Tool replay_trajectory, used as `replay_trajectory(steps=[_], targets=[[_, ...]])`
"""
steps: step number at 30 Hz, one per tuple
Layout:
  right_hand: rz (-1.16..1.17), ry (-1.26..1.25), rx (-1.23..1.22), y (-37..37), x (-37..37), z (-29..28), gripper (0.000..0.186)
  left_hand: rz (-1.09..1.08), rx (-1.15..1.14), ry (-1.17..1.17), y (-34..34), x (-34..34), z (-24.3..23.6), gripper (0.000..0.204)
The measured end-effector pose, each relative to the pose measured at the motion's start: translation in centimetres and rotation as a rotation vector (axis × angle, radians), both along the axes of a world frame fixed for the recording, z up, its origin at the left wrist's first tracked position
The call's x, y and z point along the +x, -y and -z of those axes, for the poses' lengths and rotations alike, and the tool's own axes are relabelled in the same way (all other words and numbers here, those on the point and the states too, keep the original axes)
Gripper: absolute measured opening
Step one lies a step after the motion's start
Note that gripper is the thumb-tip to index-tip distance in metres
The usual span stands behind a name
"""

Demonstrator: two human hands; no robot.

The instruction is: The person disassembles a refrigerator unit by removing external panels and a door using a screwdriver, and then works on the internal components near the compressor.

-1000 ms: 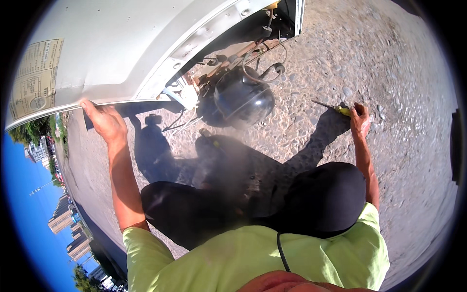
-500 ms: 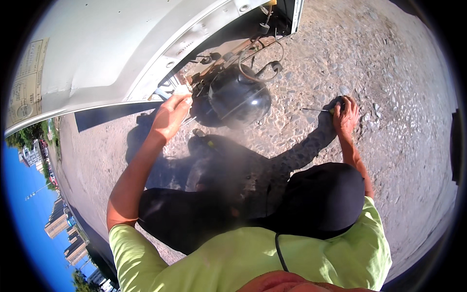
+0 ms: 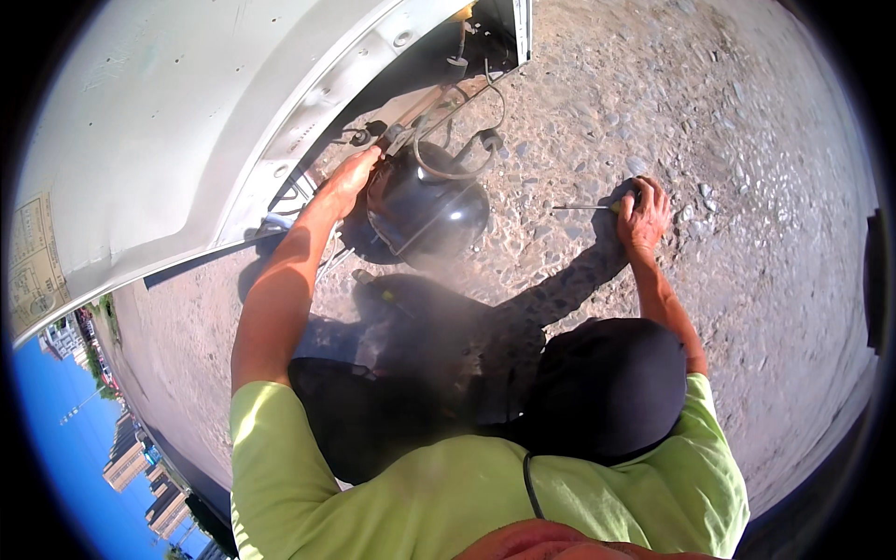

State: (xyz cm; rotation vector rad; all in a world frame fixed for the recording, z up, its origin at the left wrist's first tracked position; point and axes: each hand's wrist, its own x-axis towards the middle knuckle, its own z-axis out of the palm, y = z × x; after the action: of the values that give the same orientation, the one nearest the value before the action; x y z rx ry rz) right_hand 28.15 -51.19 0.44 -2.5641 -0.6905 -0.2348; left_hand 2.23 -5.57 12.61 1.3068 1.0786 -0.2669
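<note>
My left hand [image 3: 351,179] reaches to the far left side of a round black compressor [image 3: 429,207]. Its fingers are stretched out, their tips against small parts beside the compressor; the underside of the hand is hidden. Thin bent tubes [image 3: 455,175] loop above the compressor, which sits at the open base of a white appliance cabinet [image 3: 187,131]. Farther right, my right hand [image 3: 644,217] rests low at the ground, closed around the handle of a screwdriver [image 3: 581,207]. The shaft points left toward the compressor, and the handle is mostly covered by the fingers.
Loose pale wires [image 3: 329,261] hang from the cabinet's lower edge by my left forearm. In my shadow lies a tool with a yellow part [image 3: 386,295], hard to make out. Rough stony ground [image 3: 747,280] spreads to the right. Buildings [image 3: 126,453] stand far off at left.
My left hand has left the pale wires, with nothing visibly in it, and reached right and farther in beside the compressor. My right hand still grips the screwdriver. The whole view has shifted slightly.
</note>
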Motion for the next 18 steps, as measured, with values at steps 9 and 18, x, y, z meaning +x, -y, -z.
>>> replay_trajectory(steps=[9, 18], targets=[[0.016, -0.033, -0.016, -0.2, 0.0, -0.1, 0.033, 0.199, 0.136, -0.196, -0.9, -0.3, 2.2, 0.029], [0.012, -0.031, -0.030, -0.5, 0.1, -0.1, 0.034, 0.216, 0.355, -0.257, 1.0, -1.1, 2.3, 0.032]])
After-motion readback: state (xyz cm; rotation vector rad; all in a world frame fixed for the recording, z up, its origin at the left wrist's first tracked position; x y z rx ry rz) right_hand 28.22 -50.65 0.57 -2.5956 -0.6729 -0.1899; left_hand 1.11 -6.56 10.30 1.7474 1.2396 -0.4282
